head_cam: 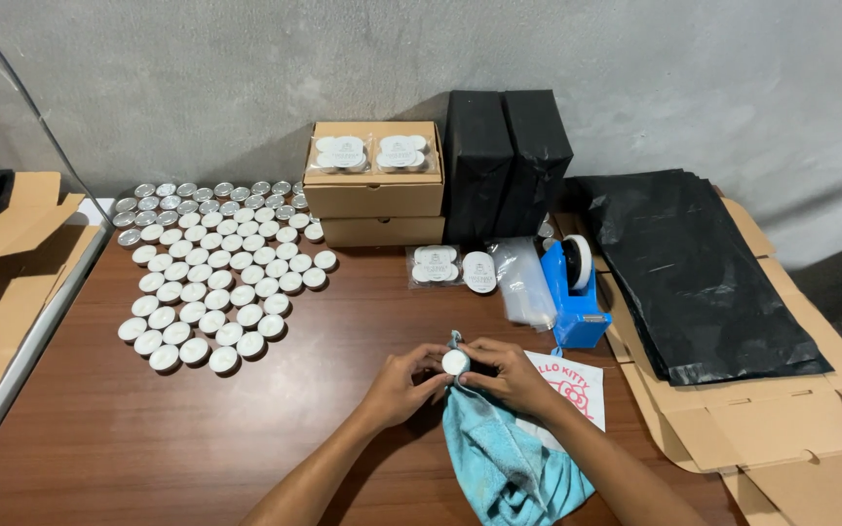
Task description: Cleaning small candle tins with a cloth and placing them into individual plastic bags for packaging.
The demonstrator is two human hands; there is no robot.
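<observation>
Both my hands meet over the brown wooden table point(148, 429) and hold one small round white-lidded tin point(455, 362). My left hand point(403, 383) grips it from the left side. My right hand point(509, 375) grips it from the right, with a light blue cloth point(504, 458) bunched under the tin and draped down toward me. A large group of the same small round tins point(214, 273) stands in rows on the table's left half, some showing silver tops at the back.
Two stacked cardboard boxes point(374, 200) carry two clear packs of tins. Two black boxes point(504, 170) stand beside them. A blue tape dispenser point(575, 292), clear bags point(523, 282), packed tins point(450, 268), a printed white bag point(572, 385), black plastic sheets point(694, 273) on flat cardboard point(791, 438) lie right.
</observation>
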